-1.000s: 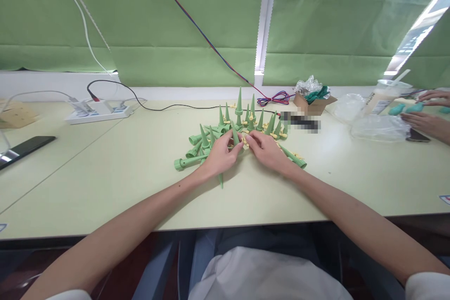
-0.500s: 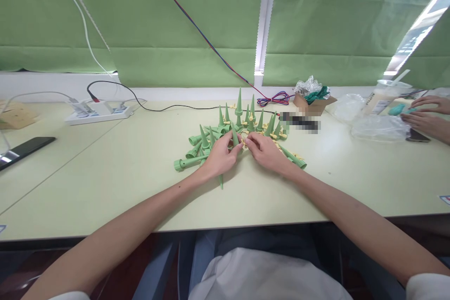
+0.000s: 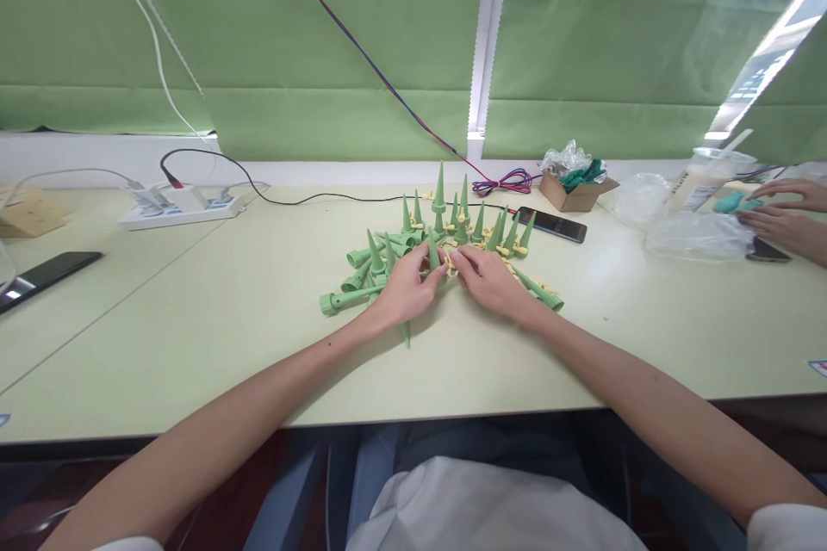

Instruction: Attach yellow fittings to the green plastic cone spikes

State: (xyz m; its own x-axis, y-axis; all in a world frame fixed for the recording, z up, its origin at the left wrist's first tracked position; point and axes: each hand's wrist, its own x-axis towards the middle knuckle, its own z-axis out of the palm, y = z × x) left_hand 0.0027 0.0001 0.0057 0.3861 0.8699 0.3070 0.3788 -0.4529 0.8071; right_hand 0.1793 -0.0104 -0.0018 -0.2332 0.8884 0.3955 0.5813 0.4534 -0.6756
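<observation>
My left hand (image 3: 413, 286) is closed around a green plastic watering spike (image 3: 433, 250), its tapered tip pointing up. Close beside it, my right hand (image 3: 488, 277) pinches a small yellow valve (image 3: 450, 263) against the spike's side; the fingers partly cover it. Around both hands lie more green spikes, several standing on their caps like the tall spike (image 3: 440, 200) behind. Others lie flat, among them one spike (image 3: 349, 298) left of my left hand. Small yellow valves (image 3: 520, 249) sit on or beside the spikes to the right.
A phone (image 3: 552, 225) on a black cable and a cardboard box (image 3: 576, 194) are behind on the right. A power strip (image 3: 184, 211) and a dark phone (image 3: 48, 275) are at left. Another person's hands (image 3: 792, 211) rest near plastic bags (image 3: 691, 232) and a cup (image 3: 703, 176).
Both hands stay almost in place, with only a slight shift of the fingers around the spike and valve.
</observation>
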